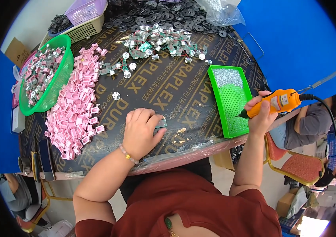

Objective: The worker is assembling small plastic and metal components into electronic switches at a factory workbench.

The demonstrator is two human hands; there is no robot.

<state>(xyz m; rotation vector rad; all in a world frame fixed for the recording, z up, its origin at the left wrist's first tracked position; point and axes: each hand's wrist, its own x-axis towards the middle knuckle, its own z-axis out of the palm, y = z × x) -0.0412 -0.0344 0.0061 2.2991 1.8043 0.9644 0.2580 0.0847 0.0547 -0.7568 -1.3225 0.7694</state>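
My right hand (260, 114) is wrapped round an orange electric screwdriver (283, 100), its dark tip pointing left over a green perforated tray (231, 103). Silvery screws (227, 76) are heaped at the tray's far end, with a thinner scatter below. On the near part of the table my left hand (142, 127) is closed over a small green circuit board (161, 123), pinning it to the tabletop; the fingers hide most of it. A lone clear-topped part (116, 96) lies a little beyond that hand.
Pink plastic housings (75, 102) pile up on the left beside a green basket (68, 51) of assembled parts. Boards with clear domes (156, 43) and black discs (152, 14) cover the far side. A black cable (328, 110) trails from the screwdriver. People sit at both sides.
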